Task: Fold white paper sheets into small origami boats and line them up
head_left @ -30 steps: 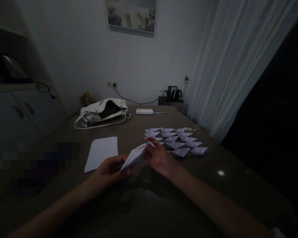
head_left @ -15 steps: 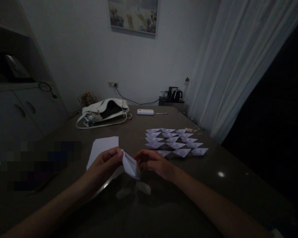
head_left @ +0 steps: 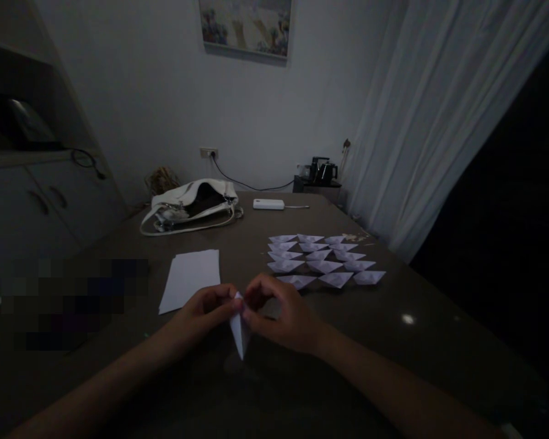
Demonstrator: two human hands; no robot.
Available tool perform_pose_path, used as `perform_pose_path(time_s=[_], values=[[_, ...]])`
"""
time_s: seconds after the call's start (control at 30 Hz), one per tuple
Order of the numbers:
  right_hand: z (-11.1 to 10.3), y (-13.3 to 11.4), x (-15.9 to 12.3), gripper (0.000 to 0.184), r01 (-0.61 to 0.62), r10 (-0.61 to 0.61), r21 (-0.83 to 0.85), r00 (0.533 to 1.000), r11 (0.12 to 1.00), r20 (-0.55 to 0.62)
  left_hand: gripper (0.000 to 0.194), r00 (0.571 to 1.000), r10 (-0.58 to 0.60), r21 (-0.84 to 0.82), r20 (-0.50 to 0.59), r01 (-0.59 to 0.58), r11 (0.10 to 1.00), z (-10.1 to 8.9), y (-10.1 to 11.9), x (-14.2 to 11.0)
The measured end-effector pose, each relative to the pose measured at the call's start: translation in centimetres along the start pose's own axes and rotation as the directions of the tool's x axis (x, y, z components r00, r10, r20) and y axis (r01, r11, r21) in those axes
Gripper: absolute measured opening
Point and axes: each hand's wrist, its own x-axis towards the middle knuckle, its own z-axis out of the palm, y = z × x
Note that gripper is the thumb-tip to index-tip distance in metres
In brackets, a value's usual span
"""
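A small folded piece of white paper [head_left: 240,336] is pinched between my two hands, its narrow point turned down toward me. My left hand [head_left: 209,311] grips its upper left side with thumb and fingers closed. On the other side my right hand [head_left: 279,314] pinches the top of the paper, thumb against it. The fingers cover much of the upper part of the fold. Just behind my left hand lies a stack of white paper sheets [head_left: 190,277]. Several folded paper boats [head_left: 324,266] stand in rows beyond my right hand.
Toward the back of the dark table [head_left: 416,366] rest a white handbag [head_left: 187,198] and a white power bank [head_left: 268,204] with a short cable. A black kettle [head_left: 326,174] stands past the far edge, beside a white curtain [head_left: 388,134].
Both hands have come closer together and slightly lower. The folded paper has turned from slanting sideways to pointing down, and my right hand now pinches it more firmly.
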Motion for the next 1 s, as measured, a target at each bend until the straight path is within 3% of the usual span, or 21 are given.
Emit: perform_pose_path(time_s=[0.27, 0.43, 0.77, 0.9, 1.0], values=[[0.6, -0.1, -0.1, 0.006, 0.049, -0.06, -0.18, 0.997, 0.982, -0.053, 0.025, 1.0, 0.013, 0.076, -0.023, -0.011, 0.997, -0.3, -0.6, 0.0], [1.0, 0.0, -0.3, 0.006, 0.041, -0.051, -0.238, 0.998, 0.97, -0.039, 0.025, 0.994, -0.009, 0.149, -0.104, 0.025, 0.988, -0.5, -1.1, 0.1], [1.3, 0.2, -0.5, 0.006, 0.042, -0.059, -0.316, 0.997, 0.948, -0.044, 0.025, 0.975, -0.003, 0.171, -0.224, 0.043, 0.984, 0.5, 0.2, -0.6], [1.4, 0.1, -0.4, 0.006, 0.032, -0.055, -0.341, 0.997, 0.94, -0.056, 0.021, 0.989, 0.043, 0.23, -0.141, -0.009, 0.973, 0.5, 0.4, -0.4], [1.6, 0.2, -0.4, 0.007, 0.024, -0.044, -0.335, 0.998, 0.942, -0.053, 0.02, 0.985, 0.055, 0.253, -0.163, -0.013, 0.968, 0.3, 0.1, -0.3]])
